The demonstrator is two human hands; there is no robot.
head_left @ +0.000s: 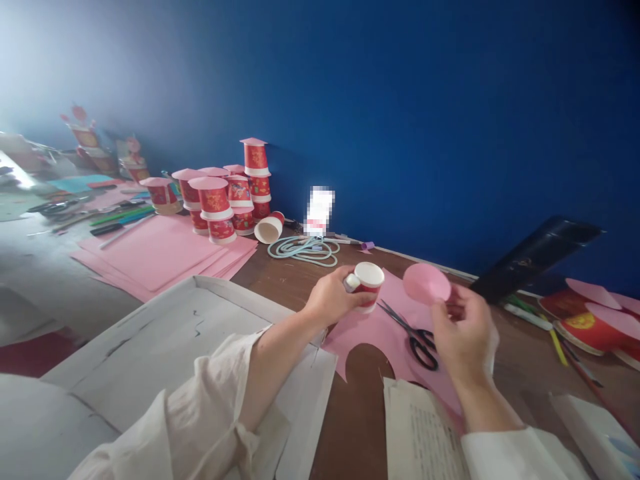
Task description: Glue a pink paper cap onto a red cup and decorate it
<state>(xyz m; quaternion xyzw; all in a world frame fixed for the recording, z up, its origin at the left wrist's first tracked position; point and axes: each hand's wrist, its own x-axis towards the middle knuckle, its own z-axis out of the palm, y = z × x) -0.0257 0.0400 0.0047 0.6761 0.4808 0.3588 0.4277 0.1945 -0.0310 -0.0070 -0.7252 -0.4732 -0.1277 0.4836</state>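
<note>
My left hand is closed around a small red and white paper cup, held upright above the table with its white rim up; a small grey item shows between my fingers beside the cup. My right hand pinches a round pink paper disc just right of the cup. Below them lies a pink paper sheet with curved cut-outs, and black-handled scissors rest on it, between my two hands.
Stacked red cups with pink lids stand by the blue wall, one cup lying on its side. Pink sheets, a coiled pale cable, a white tray, an open book, markers and red lidded cups surround me.
</note>
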